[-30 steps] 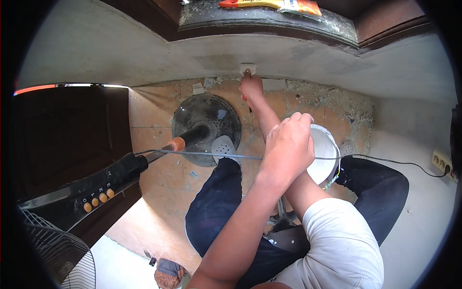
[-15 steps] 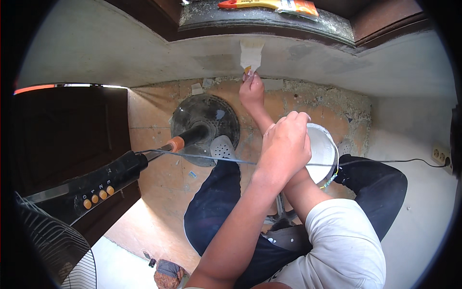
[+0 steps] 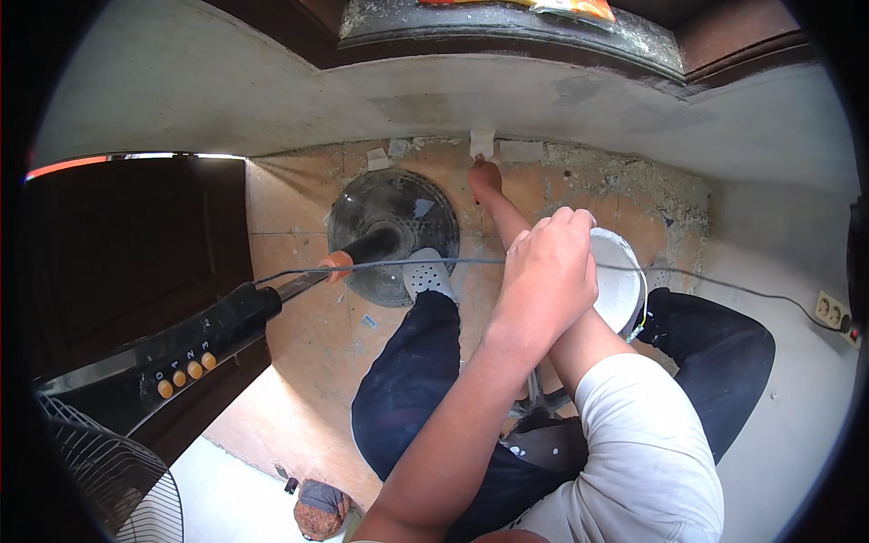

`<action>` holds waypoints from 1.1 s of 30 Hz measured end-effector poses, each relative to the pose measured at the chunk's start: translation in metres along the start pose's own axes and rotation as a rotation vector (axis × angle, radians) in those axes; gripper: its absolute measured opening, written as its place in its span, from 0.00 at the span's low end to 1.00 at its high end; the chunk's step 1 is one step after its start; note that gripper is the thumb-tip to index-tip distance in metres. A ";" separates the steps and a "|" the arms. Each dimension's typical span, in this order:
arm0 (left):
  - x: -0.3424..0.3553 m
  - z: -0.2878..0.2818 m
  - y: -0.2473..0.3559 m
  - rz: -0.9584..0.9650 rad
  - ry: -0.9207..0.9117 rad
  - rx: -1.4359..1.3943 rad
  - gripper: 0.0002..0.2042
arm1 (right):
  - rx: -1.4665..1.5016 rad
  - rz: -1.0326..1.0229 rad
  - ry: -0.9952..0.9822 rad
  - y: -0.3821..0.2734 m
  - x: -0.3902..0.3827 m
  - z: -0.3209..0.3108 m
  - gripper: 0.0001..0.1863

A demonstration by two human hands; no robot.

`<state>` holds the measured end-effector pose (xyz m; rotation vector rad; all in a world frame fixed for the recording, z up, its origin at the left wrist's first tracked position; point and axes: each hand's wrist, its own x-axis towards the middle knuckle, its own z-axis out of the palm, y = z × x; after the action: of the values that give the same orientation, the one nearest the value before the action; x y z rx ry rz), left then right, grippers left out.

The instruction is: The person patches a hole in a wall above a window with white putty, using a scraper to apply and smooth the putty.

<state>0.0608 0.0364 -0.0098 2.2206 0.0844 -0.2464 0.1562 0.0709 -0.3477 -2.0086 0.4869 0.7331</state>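
Observation:
My right hand is closed around the handle of a white-coated paintbrush, whose head is against the bottom of the grey-white wall, just above the floor. Crossing over my right forearm, my left arm reaches to the right. My left hand grips the rim of a white bucket with a thin wire handle; the bucket's inside is white. That hand's fingertips curl over the rim and are partly hidden.
A standing fan's round black base is on the tiled floor at left. Its cable stretches across to a wall socket. Overhead, a dark-framed ledge holds an orange-and-yellow paintbrush. Loose debris lies along the wall's foot.
My right hand has brought the paintbrush down the wall to its foot. My left hand keeps its hold on the bucket. The view has shifted slightly.

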 end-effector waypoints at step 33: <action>0.000 -0.003 0.001 0.004 -0.016 -0.016 0.10 | -0.036 -0.373 0.197 -0.005 -0.009 0.003 0.24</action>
<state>0.0611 0.0379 -0.0071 2.2020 0.0726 -0.2598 0.1515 0.0766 -0.3397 -2.1352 0.2002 0.3192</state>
